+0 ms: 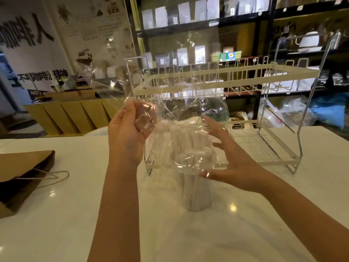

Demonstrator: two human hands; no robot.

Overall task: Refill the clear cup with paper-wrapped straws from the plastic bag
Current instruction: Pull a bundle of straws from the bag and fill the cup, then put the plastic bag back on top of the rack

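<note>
A clear cup (195,193) stands on the white table, packed with white paper-wrapped straws (188,144) that rise well above its rim. A crinkled clear plastic bag (156,103) drapes over the straw tops and stretches up to the left. My left hand (128,137) grips the bag's film beside the straws, fingers curled into it. My right hand (224,157) is on the other side, fingers spread, palm toward the bag and straws, touching the film near the cup's rim. The bag's far part is hard to trace against the rack.
A white two-tier wire rack (236,80) stands just behind the cup. A brown paper bag (22,171) with twine handles lies at the table's left. The white table (245,233) stretches toward me. Shelves with packets fill the background.
</note>
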